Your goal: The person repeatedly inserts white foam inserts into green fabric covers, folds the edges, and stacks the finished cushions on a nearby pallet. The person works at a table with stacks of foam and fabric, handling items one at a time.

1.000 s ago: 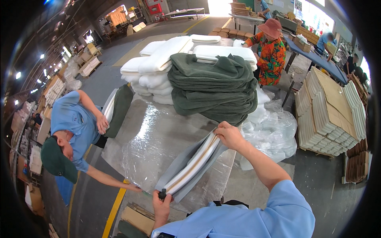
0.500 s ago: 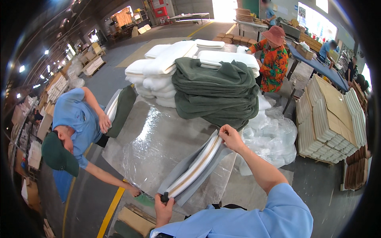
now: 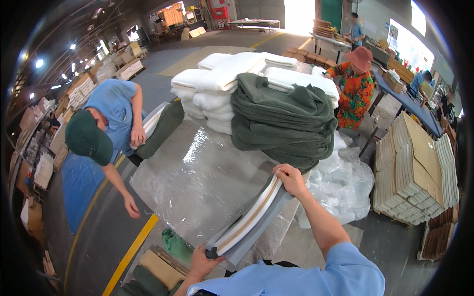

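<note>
Both ends of long, white, tan-striped padded strip [image 3: 251, 220] in grey cloth cover [image 3: 267, 224] were gripped, L hand [image 3: 201, 261] near, R hand [image 3: 291, 180] far, above plastic-sheeted grey table [image 3: 173, 165]. Step was prob. fitting; next likely needed cover evened.

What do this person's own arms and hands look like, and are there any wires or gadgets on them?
The left grip and right grip are ordinary human hands, without gloves. A short, plain light blue sleeve covers the right upper arm; the forearm is bare. No wires or gadgets show on either arm. The left sleeve can't be made out.
</note>
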Demonstrator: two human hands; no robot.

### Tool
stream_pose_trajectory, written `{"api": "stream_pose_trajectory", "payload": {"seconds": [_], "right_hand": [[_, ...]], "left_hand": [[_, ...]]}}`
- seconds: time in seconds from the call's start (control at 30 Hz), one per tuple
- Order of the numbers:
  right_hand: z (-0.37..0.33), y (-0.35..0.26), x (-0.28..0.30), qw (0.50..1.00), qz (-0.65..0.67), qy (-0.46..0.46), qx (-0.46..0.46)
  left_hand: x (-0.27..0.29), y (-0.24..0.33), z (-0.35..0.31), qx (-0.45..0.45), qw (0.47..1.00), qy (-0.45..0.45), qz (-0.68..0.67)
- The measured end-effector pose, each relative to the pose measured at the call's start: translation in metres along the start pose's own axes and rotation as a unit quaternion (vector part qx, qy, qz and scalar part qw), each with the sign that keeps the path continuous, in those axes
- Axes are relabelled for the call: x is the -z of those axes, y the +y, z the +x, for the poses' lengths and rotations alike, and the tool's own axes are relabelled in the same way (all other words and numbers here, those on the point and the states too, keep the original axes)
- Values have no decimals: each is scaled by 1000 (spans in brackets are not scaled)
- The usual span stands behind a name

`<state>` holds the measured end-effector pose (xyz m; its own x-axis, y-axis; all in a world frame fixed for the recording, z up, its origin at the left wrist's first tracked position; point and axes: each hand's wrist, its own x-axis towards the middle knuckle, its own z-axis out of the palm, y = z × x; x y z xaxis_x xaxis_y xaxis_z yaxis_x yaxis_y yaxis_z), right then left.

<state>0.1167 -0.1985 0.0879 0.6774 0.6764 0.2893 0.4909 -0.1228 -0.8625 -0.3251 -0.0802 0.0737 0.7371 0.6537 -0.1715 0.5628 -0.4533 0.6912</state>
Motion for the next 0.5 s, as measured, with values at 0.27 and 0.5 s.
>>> {"api": "stream_pose_trajectory", "payload": {"seconds": [0.27, 0.5], "right_hand": [[-13, 2, -28, 992, -3, 98, -75], [-39, 7, 4, 998, -60, 6, -14]], "left_hand": [[-55, -28, 9, 52, 941, 5, -335], [-4, -27, 39, 161, 981, 9, -105]]}}
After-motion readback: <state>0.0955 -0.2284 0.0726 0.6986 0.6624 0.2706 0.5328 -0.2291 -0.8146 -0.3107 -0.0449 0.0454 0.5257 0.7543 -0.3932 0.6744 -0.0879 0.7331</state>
